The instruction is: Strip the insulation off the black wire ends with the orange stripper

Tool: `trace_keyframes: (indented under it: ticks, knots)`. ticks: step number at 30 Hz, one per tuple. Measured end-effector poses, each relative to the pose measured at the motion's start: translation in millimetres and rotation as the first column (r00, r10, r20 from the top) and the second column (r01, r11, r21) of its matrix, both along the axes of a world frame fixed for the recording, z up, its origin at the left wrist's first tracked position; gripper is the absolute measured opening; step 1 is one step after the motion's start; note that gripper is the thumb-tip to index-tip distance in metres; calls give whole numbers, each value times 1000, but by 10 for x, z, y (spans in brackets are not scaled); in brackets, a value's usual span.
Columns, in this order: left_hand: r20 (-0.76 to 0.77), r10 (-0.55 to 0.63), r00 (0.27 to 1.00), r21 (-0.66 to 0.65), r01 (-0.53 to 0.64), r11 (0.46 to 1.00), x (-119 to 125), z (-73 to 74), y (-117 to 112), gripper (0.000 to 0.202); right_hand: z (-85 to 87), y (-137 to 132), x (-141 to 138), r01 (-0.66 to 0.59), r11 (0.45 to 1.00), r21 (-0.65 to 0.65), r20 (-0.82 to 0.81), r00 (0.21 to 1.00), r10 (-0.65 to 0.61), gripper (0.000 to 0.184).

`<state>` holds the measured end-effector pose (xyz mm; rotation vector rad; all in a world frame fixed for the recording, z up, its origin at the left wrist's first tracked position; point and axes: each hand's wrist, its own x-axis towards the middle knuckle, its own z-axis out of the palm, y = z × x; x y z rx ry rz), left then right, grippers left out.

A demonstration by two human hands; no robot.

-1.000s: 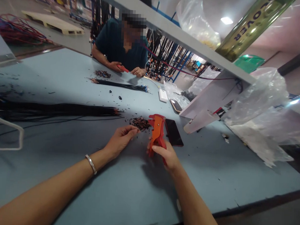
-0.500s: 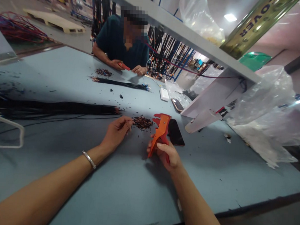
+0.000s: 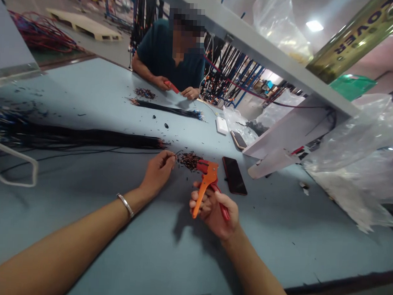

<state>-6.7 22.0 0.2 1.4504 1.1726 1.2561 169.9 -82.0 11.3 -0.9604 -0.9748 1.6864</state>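
Note:
My left hand [image 3: 159, 172], with a metal bangle at its wrist, is closed in a pinch on a thin black cable [image 3: 132, 152]. A short end sticks out past the fingertips. My right hand [image 3: 218, 210] is wrapped round an orange and red wire stripper [image 3: 209, 176], its handles spread apart and its jaws pointing away from me. Those jaws stand over the right edge of a pile of stripped cable scraps [image 3: 188, 160], a little right of the cable end. Left of the pile lies a thick bundle of black cables [image 3: 96, 137] with copper-coloured tips.
A dark phone [image 3: 234, 175] lies right of the stripper. Across the table [image 3: 141, 257], a person [image 3: 172, 56] holds a red tool beside a smaller cable bundle [image 3: 165, 108]. A slanting shelf beam [image 3: 251, 42] crosses above. Plastic bags [image 3: 360, 162] are at the right.
My right hand has lowered the wire stripper and turned it, so its jaws sit nearer the scraps. Its handles look wider apart. The whole view has shifted slightly; my left hand keeps its pinch.

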Motion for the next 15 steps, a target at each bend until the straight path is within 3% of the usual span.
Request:
trace_keyframes:
  ticks: [7,11,15]
  knots:
    - [-44,43,998,36,-41,999,8,-33,36,15,159,-42,-108,-48,986,-159,-386,922,-18,40]
    - [-81,43,996,94,-36,995,4,-78,42,15,256,-106,-164,-2,960,-281,-446,886,-128,36]
    - [-109,37,993,122,-24,992,10,-88,37,16,241,-312,-251,-24,911,-412,-467,864,-188,39]
